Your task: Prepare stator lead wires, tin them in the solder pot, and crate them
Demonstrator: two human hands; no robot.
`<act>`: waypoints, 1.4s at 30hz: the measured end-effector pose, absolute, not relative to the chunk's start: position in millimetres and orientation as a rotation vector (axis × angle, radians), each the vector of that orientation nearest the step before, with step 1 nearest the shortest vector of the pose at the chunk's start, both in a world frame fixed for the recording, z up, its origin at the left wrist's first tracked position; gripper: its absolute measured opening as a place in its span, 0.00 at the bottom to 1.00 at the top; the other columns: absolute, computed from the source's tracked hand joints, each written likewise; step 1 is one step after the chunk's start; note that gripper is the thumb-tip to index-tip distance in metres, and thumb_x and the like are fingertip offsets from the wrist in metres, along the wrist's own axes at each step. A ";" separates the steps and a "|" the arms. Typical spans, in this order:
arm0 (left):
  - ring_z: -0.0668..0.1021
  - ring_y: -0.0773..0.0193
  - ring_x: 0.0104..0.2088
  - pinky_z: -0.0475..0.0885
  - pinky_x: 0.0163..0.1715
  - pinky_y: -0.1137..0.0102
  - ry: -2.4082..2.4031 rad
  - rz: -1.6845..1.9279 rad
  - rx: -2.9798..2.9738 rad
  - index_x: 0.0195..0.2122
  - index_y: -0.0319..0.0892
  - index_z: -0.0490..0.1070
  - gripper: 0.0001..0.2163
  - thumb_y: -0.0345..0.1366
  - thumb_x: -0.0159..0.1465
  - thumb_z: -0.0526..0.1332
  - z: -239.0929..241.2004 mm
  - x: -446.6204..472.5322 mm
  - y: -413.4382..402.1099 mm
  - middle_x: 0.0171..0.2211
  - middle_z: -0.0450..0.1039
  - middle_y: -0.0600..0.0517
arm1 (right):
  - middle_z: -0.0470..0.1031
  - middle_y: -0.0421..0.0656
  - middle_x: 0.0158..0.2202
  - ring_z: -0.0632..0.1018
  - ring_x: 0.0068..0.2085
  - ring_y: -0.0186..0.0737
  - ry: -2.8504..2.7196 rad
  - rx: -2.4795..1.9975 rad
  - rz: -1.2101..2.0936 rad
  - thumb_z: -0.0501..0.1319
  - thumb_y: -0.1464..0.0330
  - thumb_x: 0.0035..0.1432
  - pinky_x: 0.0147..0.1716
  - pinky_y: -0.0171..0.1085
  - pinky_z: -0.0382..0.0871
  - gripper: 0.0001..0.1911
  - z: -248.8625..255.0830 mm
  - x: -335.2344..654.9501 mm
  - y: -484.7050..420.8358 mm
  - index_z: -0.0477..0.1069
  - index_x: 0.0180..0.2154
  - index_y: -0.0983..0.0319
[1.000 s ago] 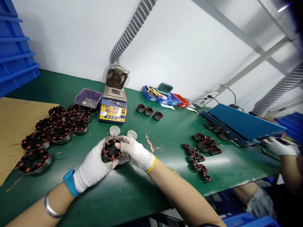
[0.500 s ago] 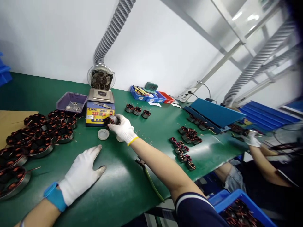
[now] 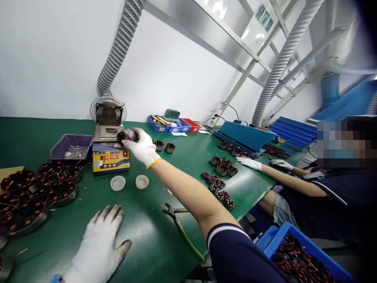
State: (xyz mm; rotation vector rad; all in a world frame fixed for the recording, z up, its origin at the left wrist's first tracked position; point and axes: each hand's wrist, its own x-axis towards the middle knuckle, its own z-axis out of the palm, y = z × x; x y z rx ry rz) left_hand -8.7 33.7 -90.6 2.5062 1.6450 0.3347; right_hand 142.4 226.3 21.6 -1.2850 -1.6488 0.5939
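Observation:
My right hand (image 3: 141,147), in a white glove, is stretched forward and closed round a small copper-wound coil (image 3: 123,136). It holds the coil over the top plate of the yellow and blue solder pot (image 3: 109,157). My left hand (image 3: 98,245), also gloved, lies flat on the green mat near the front edge with its fingers spread and nothing in it. Two white round lids (image 3: 118,183) lie between the hands, in front of the solder pot.
Several large wound stators (image 3: 35,194) fill the left side. A purple tray (image 3: 71,147) sits beside the pot, a fan (image 3: 108,113) behind it. Green-handled cutters (image 3: 180,226) lie near my right arm. A co-worker's gloved hands (image 3: 249,162) rest by small coils (image 3: 219,184) at the right.
My right hand has carried the coil from above the white lids up onto the solder pot. My left hand stayed flat on the mat. The view swung right, revealing the co-worker.

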 end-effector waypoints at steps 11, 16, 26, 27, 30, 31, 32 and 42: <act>0.59 0.43 0.63 0.58 0.62 0.47 1.587 0.083 2.412 0.59 0.41 0.67 0.30 0.45 0.55 0.60 -76.4 -7.8 34.9 0.63 0.55 0.43 | 0.76 0.42 0.41 0.77 0.44 0.46 -1.769 -1.498 0.384 0.64 0.59 0.54 0.45 0.39 0.71 0.21 55.5 96.1 315.8 0.69 0.47 0.61; 0.58 0.44 0.64 0.57 0.63 0.49 1.570 -0.020 2.360 0.60 0.40 0.65 0.30 0.45 0.56 0.59 -57.5 -2.3 34.4 0.63 0.54 0.44 | 0.76 0.41 0.42 0.77 0.43 0.44 -1.866 -1.555 0.288 0.60 0.57 0.59 0.43 0.37 0.73 0.21 49.9 92.9 322.3 0.66 0.50 0.60; 0.53 0.44 0.66 0.49 0.66 0.49 1.541 -0.101 2.250 0.62 0.38 0.61 0.32 0.44 0.57 0.59 -57.2 -1.1 36.0 0.65 0.48 0.44 | 0.69 0.50 0.50 0.67 0.54 0.53 -2.433 -1.300 -0.421 0.57 0.77 0.61 0.59 0.56 0.53 0.18 100.8 96.0 321.6 0.66 0.52 0.62; 0.52 0.45 0.66 0.48 0.66 0.50 1.545 -0.113 2.227 0.63 0.39 0.60 0.32 0.44 0.57 0.59 -56.6 -0.6 36.4 0.66 0.47 0.44 | 0.71 0.50 0.49 0.67 0.54 0.53 -2.493 -1.258 -0.486 0.55 0.78 0.62 0.61 0.58 0.48 0.15 101.7 92.9 321.7 0.68 0.49 0.62; 0.51 0.47 0.66 0.46 0.67 0.52 1.543 -0.143 2.184 0.63 0.39 0.59 0.33 0.44 0.57 0.59 -55.8 0.4 37.9 0.66 0.46 0.46 | 0.73 0.48 0.44 0.69 0.50 0.54 -2.659 -1.127 -0.865 0.51 0.77 0.65 0.60 0.63 0.42 0.12 97.6 83.0 323.4 0.71 0.45 0.63; 0.51 0.48 0.67 0.46 0.67 0.52 1.541 -0.146 2.184 0.63 0.39 0.59 0.33 0.43 0.57 0.59 -56.1 0.5 38.2 0.66 0.46 0.46 | 0.73 0.49 0.43 0.69 0.49 0.54 -2.695 -1.083 -1.004 0.51 0.76 0.66 0.60 0.64 0.42 0.13 94.6 80.1 324.2 0.72 0.45 0.64; 0.51 0.48 0.67 0.46 0.67 0.53 1.538 -0.148 2.186 0.63 0.40 0.59 0.33 0.43 0.57 0.59 -56.7 0.5 38.2 0.66 0.46 0.46 | 0.73 0.49 0.42 0.70 0.47 0.55 -2.717 -1.044 -1.116 0.50 0.76 0.67 0.59 0.65 0.43 0.14 91.3 77.5 325.1 0.72 0.45 0.64; 0.54 0.46 0.66 0.50 0.65 0.51 1.553 -0.092 2.252 0.62 0.41 0.62 0.32 0.46 0.57 0.59 -69.4 -1.6 41.6 0.65 0.49 0.45 | 0.75 0.50 0.40 0.72 0.44 0.53 -2.779 -0.995 -1.177 0.48 0.76 0.67 0.59 0.67 0.44 0.16 66.0 60.6 327.8 0.74 0.43 0.66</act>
